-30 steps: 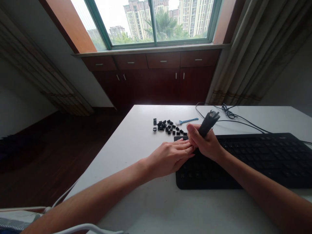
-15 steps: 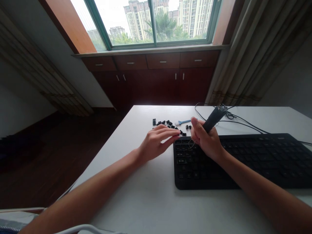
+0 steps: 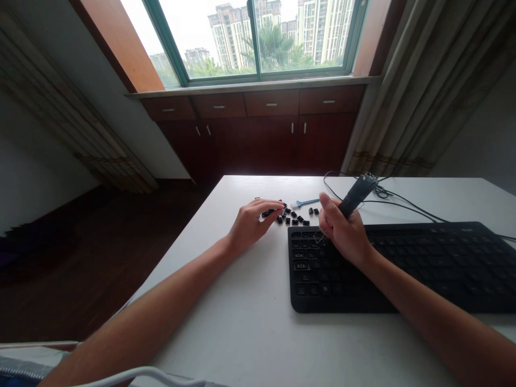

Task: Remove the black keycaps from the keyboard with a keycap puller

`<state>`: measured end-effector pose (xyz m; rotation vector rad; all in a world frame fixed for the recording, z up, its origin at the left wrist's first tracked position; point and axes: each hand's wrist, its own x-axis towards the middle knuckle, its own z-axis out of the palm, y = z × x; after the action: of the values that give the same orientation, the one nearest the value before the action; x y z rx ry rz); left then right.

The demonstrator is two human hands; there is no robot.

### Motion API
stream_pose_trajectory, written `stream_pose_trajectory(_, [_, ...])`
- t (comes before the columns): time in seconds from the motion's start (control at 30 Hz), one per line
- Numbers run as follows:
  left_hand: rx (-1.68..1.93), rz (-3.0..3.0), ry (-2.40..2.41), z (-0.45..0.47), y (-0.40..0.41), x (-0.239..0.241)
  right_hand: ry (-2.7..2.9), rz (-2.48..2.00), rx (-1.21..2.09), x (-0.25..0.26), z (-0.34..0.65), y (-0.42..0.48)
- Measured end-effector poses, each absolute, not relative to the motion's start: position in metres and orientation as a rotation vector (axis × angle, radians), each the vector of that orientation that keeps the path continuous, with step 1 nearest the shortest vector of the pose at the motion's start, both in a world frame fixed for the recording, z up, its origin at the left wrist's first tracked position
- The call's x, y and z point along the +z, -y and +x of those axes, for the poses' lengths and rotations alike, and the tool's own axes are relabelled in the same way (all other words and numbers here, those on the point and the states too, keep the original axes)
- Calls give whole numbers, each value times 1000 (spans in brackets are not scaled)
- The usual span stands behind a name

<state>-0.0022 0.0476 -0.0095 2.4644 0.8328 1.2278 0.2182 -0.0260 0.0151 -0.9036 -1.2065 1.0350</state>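
Observation:
A black keyboard (image 3: 387, 269) lies on the white table, with bare key positions at its upper left where caps are off. Several loose black keycaps (image 3: 294, 214) are scattered behind its left corner. My left hand (image 3: 253, 220) hovers over the left part of these keycaps, fingers stretched out. A gap shows between its thumb and fingers, with keycaps visible through it. My right hand (image 3: 344, 231) is wrapped round the black handle of a wire keycap puller (image 3: 358, 193). The puller's thin wire loops hang below the fist, over the keyboard's upper left keys.
A small blue brush (image 3: 305, 202) with pale bristles lies behind the keycaps. Thin black cables (image 3: 407, 203) curl across the back right of the white table (image 3: 242, 333). Beyond stand a dark red cabinet (image 3: 270, 140) and a window.
My left hand has moved left and slightly away from the keyboard's corner, over the scattered keycaps. My right hand keeps its grip on the puller, almost still.

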Motion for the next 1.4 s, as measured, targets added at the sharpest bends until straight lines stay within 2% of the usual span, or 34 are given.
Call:
stream_pose_trajectory(0.27, [1084,2536,-826,0,-47,-13,1197,-911,1045,14,219,24])
stream_pose_trajectory(0.5, [1183,2615,-812,2,-42,-7,1187,-894,1053,12,221,24])
stream_pose_trajectory(0.67, [1205,2698,-544,9,-28,-4,1196,-907,1039,12,220,25])
stream_pose_trajectory(1.0, [792,2765,79,17,2,11,1130,-928,984,24,229,27])
stream_pose_trajectory(1.4, [747,2802,68,23,8,9,1006,-860,946,61,238,29])
